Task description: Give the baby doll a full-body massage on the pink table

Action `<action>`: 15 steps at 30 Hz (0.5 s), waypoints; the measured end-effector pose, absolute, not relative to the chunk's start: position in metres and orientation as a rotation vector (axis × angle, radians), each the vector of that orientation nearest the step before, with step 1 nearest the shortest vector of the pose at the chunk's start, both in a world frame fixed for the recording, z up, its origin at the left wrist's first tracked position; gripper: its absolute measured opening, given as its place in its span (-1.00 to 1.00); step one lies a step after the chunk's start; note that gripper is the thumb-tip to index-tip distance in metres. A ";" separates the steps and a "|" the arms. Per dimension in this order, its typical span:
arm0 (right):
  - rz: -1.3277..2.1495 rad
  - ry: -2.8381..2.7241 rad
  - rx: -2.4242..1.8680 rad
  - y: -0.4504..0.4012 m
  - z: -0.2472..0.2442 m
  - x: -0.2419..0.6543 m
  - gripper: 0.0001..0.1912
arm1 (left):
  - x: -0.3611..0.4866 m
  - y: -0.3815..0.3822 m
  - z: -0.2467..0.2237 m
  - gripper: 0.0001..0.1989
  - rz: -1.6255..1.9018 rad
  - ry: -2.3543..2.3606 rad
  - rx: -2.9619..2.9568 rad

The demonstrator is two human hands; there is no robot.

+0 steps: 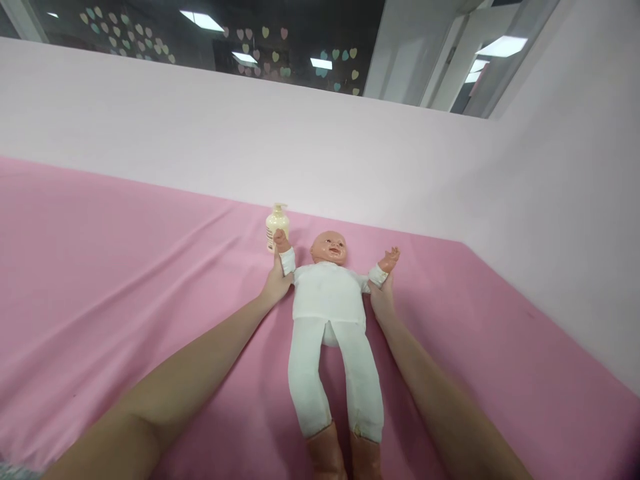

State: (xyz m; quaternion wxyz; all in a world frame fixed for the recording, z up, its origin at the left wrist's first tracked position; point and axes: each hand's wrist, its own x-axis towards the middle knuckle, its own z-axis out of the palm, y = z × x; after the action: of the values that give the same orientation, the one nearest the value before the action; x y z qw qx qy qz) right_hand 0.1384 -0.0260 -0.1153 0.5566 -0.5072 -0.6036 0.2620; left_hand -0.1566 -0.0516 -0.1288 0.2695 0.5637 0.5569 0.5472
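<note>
the doll (pixel 329 293) lies face up on the pink sheet (pixel 175 267); the left hand (pixel 277 285) clasps one sleeved arm (pixel 288 261), the right hand (pixel 382 300) the other. a pump bottle (pixel 277 221) stands beyond the left hand.

The doll (pixel 329 293) is cut by the lower edge of the view, below its trouser hems (pixel 366 430). Your left hand (pixel 277 283) and your right hand (pixel 383 301) are partly hidden behind its sleeves (pixel 287 261). Its raised hand (pixel 281 241) covers part of the bottle (pixel 277 221), whose label (pixel 271 238) is too small to read.
</note>
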 end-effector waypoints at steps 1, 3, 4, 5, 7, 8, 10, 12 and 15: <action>0.638 -1.431 -1.171 -0.027 -0.115 0.137 -0.24 | -0.155 -0.052 -0.128 -0.05 1.473 1.498 1.576; 0.677 -1.459 -1.126 -0.029 -0.114 0.135 -0.30 | -0.151 -0.053 -0.126 -0.13 1.464 1.470 1.719; 0.681 -1.479 -1.112 -0.029 -0.115 0.135 -0.34 | -0.150 -0.054 -0.126 -0.18 1.444 1.454 1.792; 0.669 -1.510 -1.107 -0.029 -0.115 0.134 -0.39 | -0.148 -0.054 -0.126 -0.22 1.409 1.446 1.856; 0.607 -1.595 -1.110 -0.027 -0.117 0.135 -0.48 | -0.146 -0.055 -0.127 -0.24 1.317 1.461 1.941; 0.574 -1.640 -1.115 -0.026 -0.118 0.135 -0.52 | -0.145 -0.055 -0.128 -0.23 1.277 1.471 1.968; 0.541 -1.704 -1.120 -0.024 -0.120 0.135 -0.55 | -0.145 -0.054 -0.129 -0.22 1.238 1.477 2.004; 0.545 -1.703 -1.102 -0.023 -0.121 0.136 -0.59 | -0.146 -0.053 -0.131 -0.23 1.246 1.466 2.016; 0.615 -1.612 -1.078 -0.020 -0.126 0.138 -0.65 | -0.148 -0.051 -0.132 -0.29 1.330 1.429 1.953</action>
State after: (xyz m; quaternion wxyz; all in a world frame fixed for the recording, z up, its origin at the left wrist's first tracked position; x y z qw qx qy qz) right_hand 0.1379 -0.0197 -0.1259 0.5258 -0.4506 -0.6741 0.2571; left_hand -0.1484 -0.0508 -0.1316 0.1888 0.6945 0.5082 0.4730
